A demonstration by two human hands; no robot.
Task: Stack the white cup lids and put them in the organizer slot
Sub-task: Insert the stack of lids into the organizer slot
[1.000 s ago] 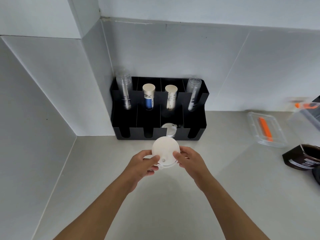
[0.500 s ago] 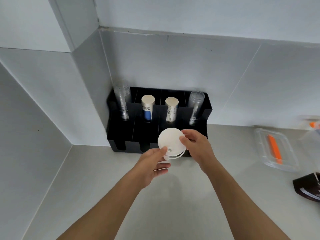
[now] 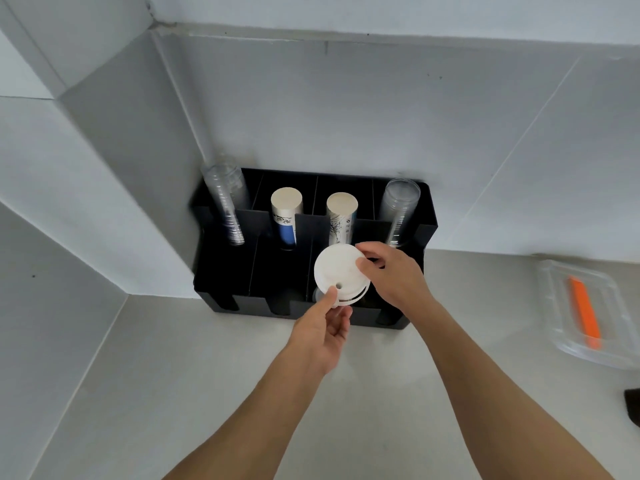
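A stack of white cup lids (image 3: 337, 273) is held between both hands just above the third front slot of the black organizer (image 3: 225, 271). My left hand (image 3: 323, 329) pinches the stack's lower edge with thumb on top. At the stack's right edge, my right hand (image 3: 393, 277) grips with its fingertips. A clear lid (image 3: 318, 295) shows in that slot, mostly hidden under the white stack.
The organizer stands in the wall corner; its back row holds two clear cup stacks (image 3: 225, 206) (image 3: 398, 211) and two paper cup stacks (image 3: 285, 216) (image 3: 341, 216). A clear tray with an orange item (image 3: 585, 317) lies on the counter at right. A dark object (image 3: 633, 400) sits at the right edge.
Both hands have carried the lid stack forward from above the counter to over the organizer's front slot. The view has come closer to the organizer.
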